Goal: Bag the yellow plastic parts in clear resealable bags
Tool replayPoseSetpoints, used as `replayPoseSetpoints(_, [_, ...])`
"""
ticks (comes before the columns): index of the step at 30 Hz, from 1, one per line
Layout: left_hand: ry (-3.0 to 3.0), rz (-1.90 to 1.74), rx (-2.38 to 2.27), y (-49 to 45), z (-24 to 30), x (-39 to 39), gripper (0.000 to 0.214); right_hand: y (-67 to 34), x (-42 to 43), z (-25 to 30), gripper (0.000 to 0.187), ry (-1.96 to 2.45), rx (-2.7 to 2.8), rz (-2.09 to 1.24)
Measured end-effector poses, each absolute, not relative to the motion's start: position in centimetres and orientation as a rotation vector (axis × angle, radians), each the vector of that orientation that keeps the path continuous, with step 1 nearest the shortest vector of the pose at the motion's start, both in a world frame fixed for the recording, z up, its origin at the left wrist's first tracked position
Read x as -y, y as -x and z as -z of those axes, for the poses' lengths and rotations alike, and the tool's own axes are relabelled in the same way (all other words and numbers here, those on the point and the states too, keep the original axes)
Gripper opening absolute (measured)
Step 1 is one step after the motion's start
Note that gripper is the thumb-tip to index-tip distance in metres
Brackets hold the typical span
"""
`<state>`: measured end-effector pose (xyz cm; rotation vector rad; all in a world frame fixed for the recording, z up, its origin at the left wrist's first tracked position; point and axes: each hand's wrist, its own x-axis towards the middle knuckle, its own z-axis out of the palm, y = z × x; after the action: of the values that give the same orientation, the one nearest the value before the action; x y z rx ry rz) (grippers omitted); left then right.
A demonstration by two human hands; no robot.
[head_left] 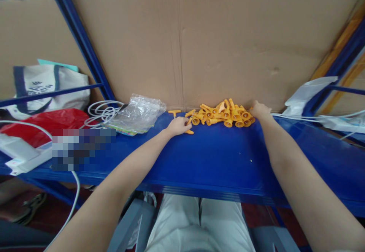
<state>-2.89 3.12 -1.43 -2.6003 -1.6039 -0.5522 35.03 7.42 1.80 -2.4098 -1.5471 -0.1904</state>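
A pile of yellow-orange plastic pieces (pixel 225 114) lies on the blue shelf against the cardboard; many have flared, horn-like ends with a small shiny centre. At the pile's left end, my left hand (pixel 177 126) is closed, with a yellow piece (pixel 189 121) showing between its fingers. Just behind that hand lies a T-shaped yellow piece (pixel 174 112), and another yellow piece (pixel 189 132) shows in front of the fingertips. My right hand (pixel 261 110) is at the pile's right end, beside the cardboard. Its fingers are partly hidden, so their grip is unclear.
A clear plastic bag (pixel 142 111) and a coiled white cable (pixel 104 113) lie to the left. Further left are a red bag (pixel 54 124), a white cloth bag (pixel 54 84) and a white power strip (pixel 31 158). Cardboard (pixel 228 42) stands behind the blue shelf (pixel 205 160).
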Motion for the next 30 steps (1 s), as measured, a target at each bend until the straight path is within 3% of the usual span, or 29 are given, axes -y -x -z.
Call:
replayPoseSetpoints(8, [2.586, 0.503, 1.565, 2.9, 1.0, -2.9, 0.023, -35.5, -6.8, -2.3, 0.034, 2.256, 1.501, 0.392])
replayPoseSetpoints(17, [2.558, 0.288, 1.501, 3.0, -0.5, -1.8, 0.023, -33.9, -4.9, -5.9, 0.047, 2.025, 1.547, 0.417])
replayPoseSetpoints(23, [2.768, 0.236, 1.46, 3.4, -2.1, -2.0, 0.022, -30.7, -1.3, -7.0, 0.041, 1.802, 1.631, 0.24])
replayPoseSetpoints(27, [2.815, 0.222, 1.504, 2.8, -3.5, -1.4, 0.022, -28.5, 2.0, -6.8, 0.042, 1.773, 1.848, -0.21])
replayPoseSetpoints(30, [2.76, 0.122, 1.608, 1.8, -4.6, -0.3, 0.022, -27.6, 3.7, -5.6, 0.044, 1.731, 1.98, -0.37])
